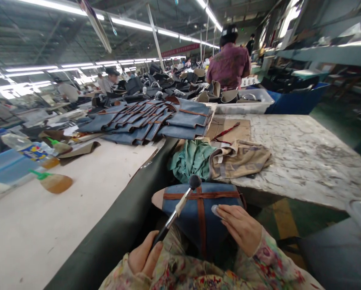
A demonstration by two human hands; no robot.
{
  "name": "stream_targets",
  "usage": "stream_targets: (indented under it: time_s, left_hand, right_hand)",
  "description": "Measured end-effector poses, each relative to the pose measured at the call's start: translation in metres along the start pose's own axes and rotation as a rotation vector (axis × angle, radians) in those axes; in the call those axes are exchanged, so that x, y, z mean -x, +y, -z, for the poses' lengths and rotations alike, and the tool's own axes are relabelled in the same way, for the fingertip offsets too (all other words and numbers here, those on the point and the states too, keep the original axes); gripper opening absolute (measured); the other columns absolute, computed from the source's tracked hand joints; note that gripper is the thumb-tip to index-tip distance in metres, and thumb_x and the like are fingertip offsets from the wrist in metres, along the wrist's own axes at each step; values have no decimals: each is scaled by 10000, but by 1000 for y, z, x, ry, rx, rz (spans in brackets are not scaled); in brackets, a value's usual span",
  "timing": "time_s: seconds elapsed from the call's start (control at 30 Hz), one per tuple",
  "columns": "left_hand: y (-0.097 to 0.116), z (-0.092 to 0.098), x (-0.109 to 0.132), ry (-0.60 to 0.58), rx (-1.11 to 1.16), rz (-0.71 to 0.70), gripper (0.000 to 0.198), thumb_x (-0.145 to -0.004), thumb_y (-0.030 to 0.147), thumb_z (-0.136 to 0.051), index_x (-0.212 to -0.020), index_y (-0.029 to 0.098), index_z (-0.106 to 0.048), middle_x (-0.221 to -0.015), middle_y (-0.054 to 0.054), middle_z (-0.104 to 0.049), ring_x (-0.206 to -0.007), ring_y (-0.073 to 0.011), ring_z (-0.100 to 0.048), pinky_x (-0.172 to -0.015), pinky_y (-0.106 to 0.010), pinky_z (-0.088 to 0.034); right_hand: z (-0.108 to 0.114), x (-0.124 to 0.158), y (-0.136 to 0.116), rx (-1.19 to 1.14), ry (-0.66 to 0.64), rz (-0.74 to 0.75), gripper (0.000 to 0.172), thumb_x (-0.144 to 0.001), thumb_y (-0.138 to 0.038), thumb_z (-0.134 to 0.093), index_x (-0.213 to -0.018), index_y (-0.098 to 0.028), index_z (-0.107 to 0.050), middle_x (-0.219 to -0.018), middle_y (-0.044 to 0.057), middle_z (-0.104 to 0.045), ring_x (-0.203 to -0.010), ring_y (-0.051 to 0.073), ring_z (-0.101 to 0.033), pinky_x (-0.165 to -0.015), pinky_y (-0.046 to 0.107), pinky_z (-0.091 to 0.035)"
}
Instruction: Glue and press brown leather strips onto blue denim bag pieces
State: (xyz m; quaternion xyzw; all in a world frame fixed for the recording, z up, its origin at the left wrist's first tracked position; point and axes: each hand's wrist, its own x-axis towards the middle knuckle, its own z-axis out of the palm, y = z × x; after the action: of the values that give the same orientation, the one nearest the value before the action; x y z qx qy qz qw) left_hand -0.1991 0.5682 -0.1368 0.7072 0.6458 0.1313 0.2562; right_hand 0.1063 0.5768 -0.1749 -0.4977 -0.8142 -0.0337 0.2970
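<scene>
My left hand (144, 255) is closed round the handle of a small hammer (180, 207), whose dark head rests at the top edge of a blue leather piece (198, 213) with brown straps crossing it. The piece lies in front of me, low in the view. My right hand (239, 227) lies flat on its right side, fingers stretched out and pressing it down. Both my sleeves are floral.
A pile of blue leather pieces (156, 119) lies ahead on the table. Green cloth (191, 159) and tan cloth (241, 159) lie just beyond the piece. Glue bottles (52, 181) stand on the white table at left. A person in a purple shirt (229, 64) works behind, beside a white bin (243, 106).
</scene>
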Motion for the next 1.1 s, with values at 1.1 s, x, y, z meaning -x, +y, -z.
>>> stream_targets:
  time_s: [1.1]
  left_hand:
    - [47, -22, -35, -237, -121, -149, 380, -825, 480, -287, -961, 273, -576, -629, 19, -601, -552, -119, -574, -518, -195, -381]
  right_hand:
    - [7, 22, 6, -36, 52, -161, 332, -860, -195, -406, -1165, -224, -533, -1110, 38, -589, -1019, 152, -530, -864, 290, -493]
